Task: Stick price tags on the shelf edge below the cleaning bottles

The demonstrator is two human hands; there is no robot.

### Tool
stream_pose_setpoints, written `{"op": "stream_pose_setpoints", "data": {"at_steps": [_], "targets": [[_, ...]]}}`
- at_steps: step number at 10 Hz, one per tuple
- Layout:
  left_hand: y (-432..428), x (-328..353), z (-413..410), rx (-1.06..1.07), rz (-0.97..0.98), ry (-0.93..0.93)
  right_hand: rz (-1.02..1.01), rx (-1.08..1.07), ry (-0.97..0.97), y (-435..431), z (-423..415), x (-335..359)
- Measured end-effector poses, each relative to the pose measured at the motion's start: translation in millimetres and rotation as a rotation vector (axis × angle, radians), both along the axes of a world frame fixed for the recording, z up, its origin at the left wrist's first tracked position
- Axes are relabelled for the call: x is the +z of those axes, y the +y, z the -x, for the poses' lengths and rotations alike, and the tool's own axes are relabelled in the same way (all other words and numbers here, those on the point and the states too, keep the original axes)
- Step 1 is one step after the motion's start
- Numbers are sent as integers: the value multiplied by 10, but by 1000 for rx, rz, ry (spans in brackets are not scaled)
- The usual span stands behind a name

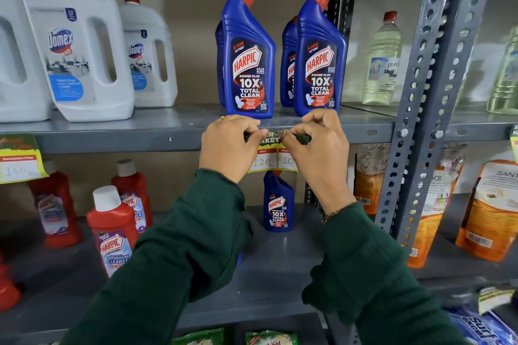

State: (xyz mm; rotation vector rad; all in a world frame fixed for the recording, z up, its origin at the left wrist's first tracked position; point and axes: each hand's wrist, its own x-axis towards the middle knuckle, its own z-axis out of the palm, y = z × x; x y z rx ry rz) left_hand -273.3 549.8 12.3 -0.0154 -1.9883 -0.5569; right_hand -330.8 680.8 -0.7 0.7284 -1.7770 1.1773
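Note:
A yellow and green price tag (270, 158) with "120" written on it lies against the grey shelf edge (126, 141), right below two blue Harpic bottles (248, 64) (319, 64). My left hand (227, 145) pinches the tag's top left corner against the edge. My right hand (316, 148) pinches the top right corner. Both hands hide the tag's sides. Dark green sleeves cover both arms.
White Domex jugs (75, 45) stand at the left of the same shelf. Another price tag (19, 159) hangs at the far left edge. A perforated steel upright (429, 92) rises on the right. Red and blue Harpic bottles (112, 230) and orange pouches (487, 210) fill the lower shelf.

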Motion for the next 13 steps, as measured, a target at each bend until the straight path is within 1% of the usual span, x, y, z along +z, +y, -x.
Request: {"op": "stream_pose_setpoints", "data": {"at_steps": [2,4,5,6,7,8,9,10,11,12,13], "targets": [[-5,42,28,54,1,6,1,-2,10,-39,65,-4],[-8,14,61,0,-7,23,-21,-2,-33,31,142,22],[18,-52,131,101,119,18,-65,-98,-13,11,179,9],[1,-119,168,232,161,61,-105,-176,34,15,226,-30],[-79,-115,135,226,138,77,-115,-181,78,43,265,-58],[-180,-63,53,123,145,37,-117,-170,126,41,283,-90],[-204,-25,28,71,159,21,-117,-180,164,56,290,-110],[-235,-25,25,41,166,37,-139,-193,163,104,326,-136],[-247,-11,-4,9,161,6,-191,-182,143,89,270,-111],[-286,40,-58,-13,134,-99,-99,-22,-42,135,186,-43],[-362,49,-127,-104,99,-182,133,130,-151,175,112,-9]]}}
